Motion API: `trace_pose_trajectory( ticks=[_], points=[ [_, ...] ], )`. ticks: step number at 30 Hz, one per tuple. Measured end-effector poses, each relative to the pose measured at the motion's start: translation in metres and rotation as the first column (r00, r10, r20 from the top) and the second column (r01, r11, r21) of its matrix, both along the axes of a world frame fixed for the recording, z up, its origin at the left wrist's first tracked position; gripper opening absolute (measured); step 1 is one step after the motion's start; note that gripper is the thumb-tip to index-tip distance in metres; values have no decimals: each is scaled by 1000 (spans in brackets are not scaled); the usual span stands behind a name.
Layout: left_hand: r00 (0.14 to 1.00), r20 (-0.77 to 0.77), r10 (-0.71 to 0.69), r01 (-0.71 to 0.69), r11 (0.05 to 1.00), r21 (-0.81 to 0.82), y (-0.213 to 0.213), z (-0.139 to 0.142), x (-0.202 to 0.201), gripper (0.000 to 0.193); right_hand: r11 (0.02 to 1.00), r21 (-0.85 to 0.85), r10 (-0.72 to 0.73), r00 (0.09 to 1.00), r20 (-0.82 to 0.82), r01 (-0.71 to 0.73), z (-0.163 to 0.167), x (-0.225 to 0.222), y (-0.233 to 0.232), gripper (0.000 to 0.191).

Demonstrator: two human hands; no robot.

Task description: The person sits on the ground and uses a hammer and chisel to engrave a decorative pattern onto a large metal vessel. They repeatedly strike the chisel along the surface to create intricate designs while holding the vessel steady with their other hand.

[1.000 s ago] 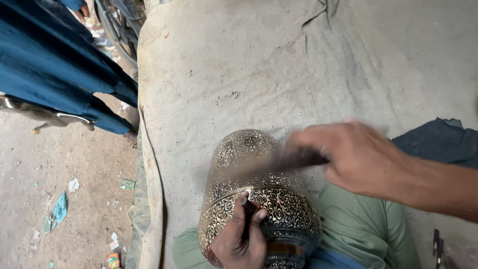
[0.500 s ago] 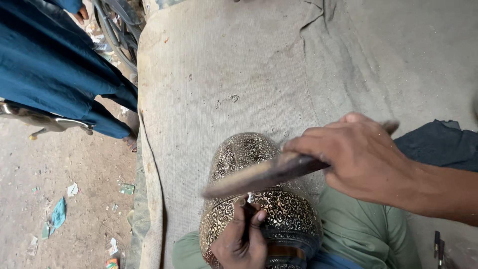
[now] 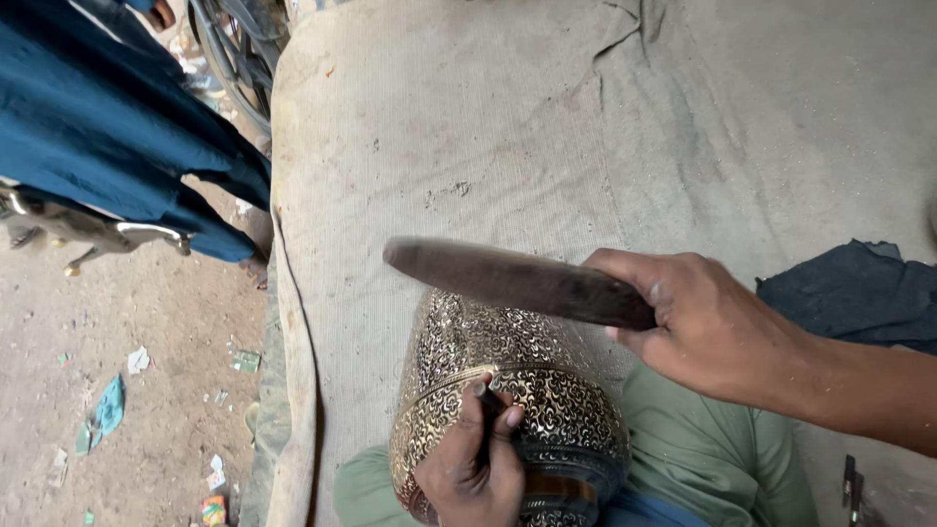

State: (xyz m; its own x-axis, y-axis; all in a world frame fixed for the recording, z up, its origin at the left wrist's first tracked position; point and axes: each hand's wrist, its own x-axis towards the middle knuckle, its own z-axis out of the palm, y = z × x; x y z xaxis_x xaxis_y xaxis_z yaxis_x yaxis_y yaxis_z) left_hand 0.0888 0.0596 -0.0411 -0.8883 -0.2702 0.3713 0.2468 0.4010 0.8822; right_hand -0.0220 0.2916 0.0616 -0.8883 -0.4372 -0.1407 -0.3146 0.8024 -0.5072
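The person is sitting with an engraved brass vessel (image 3: 508, 390) lying in the lap, its rounded body covered in fine curling scrollwork and its far end pointing away over the edge of a grey cloth-covered platform (image 3: 508, 127). The left hand (image 3: 470, 468) is resting on the near side of the vessel, fingers closed around a thin dark chisel (image 3: 488, 429) whose tip is pressing against the raised band running around the vessel's middle. The right hand (image 3: 708, 327) is wrapped tightly around one end of a long dark striking bar (image 3: 517, 281), which is hanging in the air just above the vessel, well clear of the chisel's head, its free end pointing to the left of the view. The bar is looking slightly blurred. Green trouser fabric (image 3: 703, 459) is showing beneath and to the right of the vessel, where the person's legs are supporting it. A crumpled dark blue cloth (image 3: 859, 298) is lying on the platform beyond the right forearm. To the left of the platform the dirt ground (image 3: 127, 390) is strewn with small scraps of litter, and a person in dark blue clothing (image 3: 107, 127) is standing there, partly cut off by the upper left edge of the view. A small dark tool (image 3: 851, 483) is lying at the lower right edge.
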Motion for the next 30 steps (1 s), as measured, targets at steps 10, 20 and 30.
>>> trace_pose_trajectory(
  ticks=[10, 20, 30],
  points=[
    [1000, -3, -25, 25, 998, -60, -1, 4, -2, 45, 996, 53, 77, 981, -177, -68, -3, 6, 0, 72],
    [1000, -1, -24, 24, 999, -41, -1, 2, 1, 47, 994, 23, -110, 987, 120, 108, 16, 9, -8, 58],
    [972, -36, -231, 232, 971, 48, -8, 6, 4, 65, 924, 381, -37, 999, 5, 32, 7, 23, 11, 53]
  ],
)
